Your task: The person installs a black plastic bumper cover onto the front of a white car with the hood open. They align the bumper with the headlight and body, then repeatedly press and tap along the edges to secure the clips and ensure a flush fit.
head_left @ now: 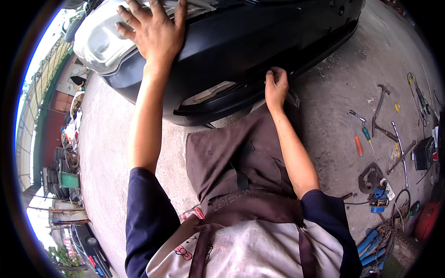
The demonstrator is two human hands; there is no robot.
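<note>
A black car bumper [232,51] spans the top of the head view, with a clear headlight [104,39] at its left end. My left hand [155,28] lies with spread fingers over the bumper's upper edge beside the headlight. Lower down on the right, my right hand [276,85] is at the bumper's lower part, its fingers bent together. Whether something small sits between those fingers is hidden. Left of that hand is a slot-shaped opening [208,94] in the bumper. A brown apron [236,157] covers my lap.
On the concrete floor at the right lie a hammer [381,109], an orange-handled screwdriver [358,144], a green-handled screwdriver [367,135], a long metal wrench [402,153] and a black box [422,154]. Blue tools [371,248] and cables are at lower right. Tires [58,171] stand far left.
</note>
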